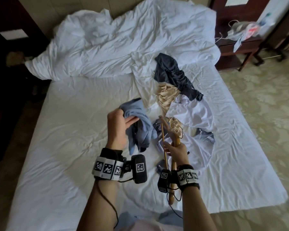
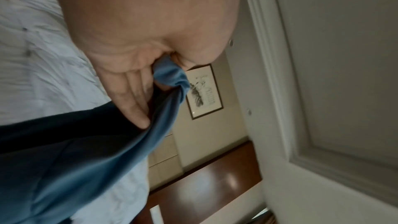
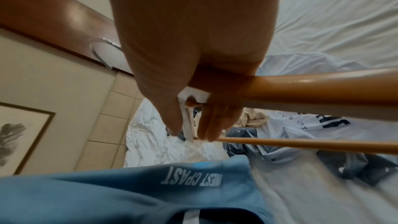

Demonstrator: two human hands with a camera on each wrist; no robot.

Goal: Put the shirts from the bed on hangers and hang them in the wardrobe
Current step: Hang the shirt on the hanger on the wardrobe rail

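My left hand (image 1: 119, 121) holds a light blue shirt (image 1: 138, 124) bunched up above the bed (image 1: 70, 130); in the left wrist view the blue shirt (image 2: 90, 156) is pinched between thumb and fingers (image 2: 131, 101). My right hand (image 1: 174, 148) grips a wooden hanger (image 1: 163, 135) just right of that shirt. In the right wrist view the hanger (image 3: 312, 88) crosses the frame and the blue shirt (image 3: 129, 192) hangs below it. More shirts lie in a pile: a dark navy one (image 1: 175, 75), a beige one (image 1: 167, 95) and a white one (image 1: 193, 114).
A crumpled white duvet (image 1: 123, 42) covers the head of the bed. A dark wooden nightstand (image 1: 238, 47) with a plastic bag stands at the right. Patterned carpet (image 1: 265, 105) runs along the right side. A framed picture (image 2: 204, 91) hangs on the wall.
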